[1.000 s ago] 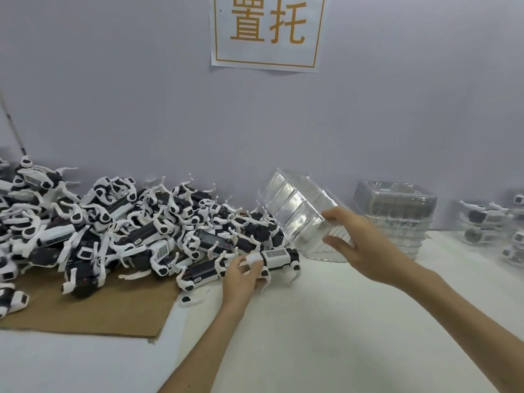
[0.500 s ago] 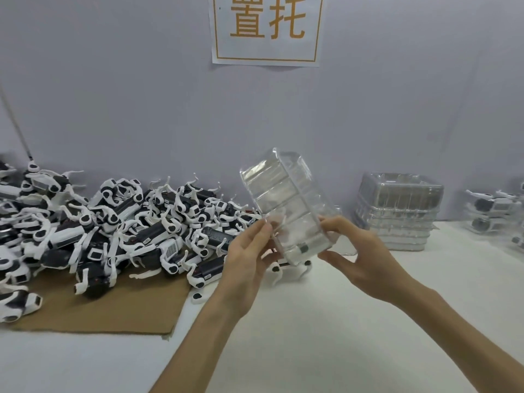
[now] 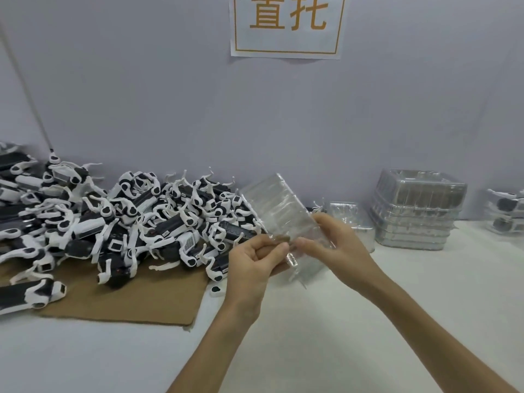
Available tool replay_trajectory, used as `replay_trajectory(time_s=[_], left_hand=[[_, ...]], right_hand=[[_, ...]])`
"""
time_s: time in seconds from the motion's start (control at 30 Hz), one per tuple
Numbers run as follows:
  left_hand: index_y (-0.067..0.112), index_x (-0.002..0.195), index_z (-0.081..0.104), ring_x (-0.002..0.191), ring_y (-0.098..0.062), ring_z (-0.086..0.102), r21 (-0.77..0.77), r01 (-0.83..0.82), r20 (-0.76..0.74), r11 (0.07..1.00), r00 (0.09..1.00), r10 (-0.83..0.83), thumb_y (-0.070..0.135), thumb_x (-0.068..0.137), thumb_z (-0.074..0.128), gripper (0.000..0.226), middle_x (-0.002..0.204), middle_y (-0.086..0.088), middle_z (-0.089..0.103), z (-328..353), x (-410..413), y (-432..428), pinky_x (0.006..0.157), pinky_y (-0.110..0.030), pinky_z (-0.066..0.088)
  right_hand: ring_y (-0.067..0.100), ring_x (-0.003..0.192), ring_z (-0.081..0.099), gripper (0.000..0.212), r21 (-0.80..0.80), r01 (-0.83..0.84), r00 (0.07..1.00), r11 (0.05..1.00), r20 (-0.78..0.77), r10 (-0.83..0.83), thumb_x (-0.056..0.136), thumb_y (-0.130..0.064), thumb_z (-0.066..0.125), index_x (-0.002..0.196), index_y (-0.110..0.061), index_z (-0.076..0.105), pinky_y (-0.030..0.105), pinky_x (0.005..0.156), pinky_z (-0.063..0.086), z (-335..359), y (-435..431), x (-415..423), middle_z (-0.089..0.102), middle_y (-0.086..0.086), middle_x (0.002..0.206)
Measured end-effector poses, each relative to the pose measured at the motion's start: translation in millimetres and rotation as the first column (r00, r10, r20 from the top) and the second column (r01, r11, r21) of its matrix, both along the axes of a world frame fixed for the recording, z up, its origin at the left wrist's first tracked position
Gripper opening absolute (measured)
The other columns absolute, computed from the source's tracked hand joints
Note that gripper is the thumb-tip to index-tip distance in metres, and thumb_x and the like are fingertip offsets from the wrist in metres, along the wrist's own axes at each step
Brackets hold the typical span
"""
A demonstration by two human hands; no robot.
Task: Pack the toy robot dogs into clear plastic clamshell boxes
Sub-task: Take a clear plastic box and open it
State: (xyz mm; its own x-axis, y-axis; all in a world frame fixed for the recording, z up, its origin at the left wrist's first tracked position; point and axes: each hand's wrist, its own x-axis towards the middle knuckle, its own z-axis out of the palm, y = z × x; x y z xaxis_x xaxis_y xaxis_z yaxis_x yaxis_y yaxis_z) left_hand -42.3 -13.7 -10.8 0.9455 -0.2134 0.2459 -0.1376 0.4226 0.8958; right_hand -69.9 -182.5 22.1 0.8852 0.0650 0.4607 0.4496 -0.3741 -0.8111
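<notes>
The clear plastic clamshell box (image 3: 286,217) is held off the white table (image 3: 368,336), just right of the brown cardboard sheet (image 3: 136,302) and tilted with its far end raised. It contains no toy.

Left hand (image 3: 255,262): fingers curled, thumb and fingertips pinching the near edge of the box.

Right hand (image 3: 337,245): fingers curled round the near right-hand side of the same box, with its thumb close to the left thumb.

The black-and-white toy robot dogs (image 3: 127,219) lie in a loose pile on the cardboard sheet, and some spill over its right edge onto the table.

A stack of empty clear clamshell boxes (image 3: 416,211) stands well to the right of the cardboard sheet, against the grey wall (image 3: 141,95). A white paper sign with orange characters (image 3: 287,24) is fixed to the wall above and to the right of the sheet.
</notes>
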Motion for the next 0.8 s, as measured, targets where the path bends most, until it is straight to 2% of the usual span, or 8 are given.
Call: replay_trajectory(time_s=[0.13,0.3,0.4,0.47,0.53,0.63,0.7,0.8], left_hand=[[0.01,0.073,0.068,0.07,-0.016,0.073,0.026,-0.028,-0.062,0.999,0.998,0.03,0.003,0.082,0.078,0.015,0.079,-0.011,0.077,5,-3,1,0.067,-0.027,0.06],[0.018,0.057,0.061,0.058,-0.015,0.068,0.063,-0.074,-0.077,0.995,0.994,0.079,0.014,0.071,0.087,0.03,0.065,-0.007,0.07,5,-5,-1,0.057,-0.026,0.056],[0.012,0.073,0.068,0.074,-0.025,0.075,0.047,-0.048,-0.023,0.998,0.999,0.049,0.028,0.072,0.082,0.021,0.081,-0.013,0.076,7,-8,-1,0.061,-0.027,0.058],[0.014,0.09,0.077,0.087,-0.029,0.076,0.034,0.039,0.023,0.999,0.999,-0.04,0.03,0.08,0.073,0.02,0.099,-0.014,0.077,8,-10,1,0.068,-0.027,0.058],[0.018,0.099,0.078,0.092,-0.026,0.075,0.038,0.091,0.052,0.995,0.994,-0.093,0.023,0.091,0.065,0.016,0.107,-0.01,0.077,8,-11,2,0.071,-0.025,0.058],[0.014,0.106,0.074,0.093,-0.025,0.075,0.057,0.08,0.04,0.995,0.996,-0.083,0.009,0.1,0.057,0.019,0.107,-0.008,0.077,3,-13,1,0.067,-0.021,0.056],[0.009,0.105,0.073,0.089,-0.026,0.076,0.045,0.056,0.0,0.997,0.998,-0.056,0.009,0.096,0.063,0.014,0.103,-0.01,0.077,0,-15,0,0.064,-0.021,0.055],[0.012,0.087,0.078,0.073,-0.023,0.075,0.003,-0.006,-0.074,1.0,0.997,0.006,0.015,0.078,0.077,0.01,0.095,-0.014,0.078,0,-18,-2,0.059,-0.021,0.055]], right_hand=[[0.023,0.089,0.068,0.011,0.037,-0.001,0.999,0.999,0.038,0.0,0.093,-0.016,0.073,0.103,-0.019,0.07,0.03,0.079,0.053,-9,7,5,0.072,0.0,0.092],[0.023,0.09,0.071,0.019,0.089,0.017,0.997,0.996,0.075,-0.024,0.091,-0.025,0.07,0.109,-0.019,0.069,0.033,0.081,0.057,-20,9,2,0.074,-0.001,0.094],[0.015,0.09,0.072,0.017,0.151,0.004,0.998,0.988,0.063,-0.014,0.093,-0.024,0.068,0.11,-0.02,0.069,0.02,0.076,0.053,-23,8,1,0.076,-0.002,0.096],[0.013,0.089,0.073,0.015,0.207,-0.004,0.999,0.978,0.048,-0.006,0.095,-0.023,0.068,0.11,-0.023,0.069,0.018,0.075,0.053,-24,7,1,0.077,-0.002,0.097],[0.015,0.091,0.074,0.014,0.217,0.004,0.999,0.976,0.047,-0.015,0.094,-0.027,0.067,0.107,-0.029,0.07,0.021,0.076,0.054,-24,5,0,0.077,-0.002,0.099],[0.018,0.093,0.073,0.014,0.241,-0.008,0.998,0.971,0.056,-0.006,0.092,-0.027,0.067,0.104,-0.031,0.07,0.022,0.078,0.055,-25,4,-5,0.077,0.0,0.099],[0.019,0.094,0.073,0.015,0.245,-0.01,0.998,0.969,0.07,-0.008,0.094,-0.02,0.069,0.107,-0.027,0.07,0.022,0.08,0.055,-26,2,-10,0.077,0.001,0.1],[0.018,0.088,0.074,0.017,0.245,0.015,0.998,0.969,0.056,-0.029,0.095,-0.013,0.068,0.111,-0.019,0.069,0.021,0.076,0.055,-30,-2,-14,0.076,0.001,0.098]])
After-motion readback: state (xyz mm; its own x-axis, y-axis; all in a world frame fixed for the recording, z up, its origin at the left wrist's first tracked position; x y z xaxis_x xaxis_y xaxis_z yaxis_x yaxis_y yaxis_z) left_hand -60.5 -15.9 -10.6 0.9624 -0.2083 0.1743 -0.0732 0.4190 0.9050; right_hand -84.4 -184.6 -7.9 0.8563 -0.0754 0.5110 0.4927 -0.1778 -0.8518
